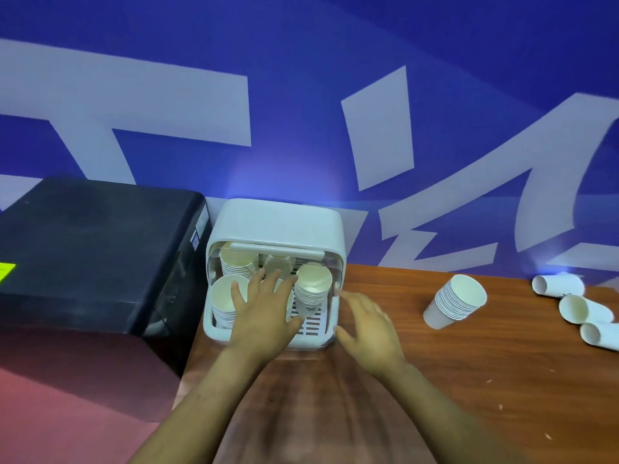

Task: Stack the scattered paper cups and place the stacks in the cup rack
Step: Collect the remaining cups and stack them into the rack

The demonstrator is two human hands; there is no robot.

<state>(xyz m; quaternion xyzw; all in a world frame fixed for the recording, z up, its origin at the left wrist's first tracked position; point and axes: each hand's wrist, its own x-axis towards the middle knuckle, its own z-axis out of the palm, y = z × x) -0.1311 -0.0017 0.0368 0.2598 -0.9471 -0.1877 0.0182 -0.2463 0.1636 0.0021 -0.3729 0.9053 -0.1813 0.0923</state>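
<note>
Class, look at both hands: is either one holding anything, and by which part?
Nothing is held. The left hand lies spread over the cup rack; the right hand is open beside it.

Your tabletop (469,380): reddish-brown wood grain, smooth, slight sheen. Cup rack (278,222): white plastic, smooth, matt, with a clear plastic front flap. Paper cups (455,301): matt white paper, rolled rims. Black machine (93,249) at your left: matt dark casing.

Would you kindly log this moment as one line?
left hand open over cup rack | right hand open beside | cup stack on table
</note>
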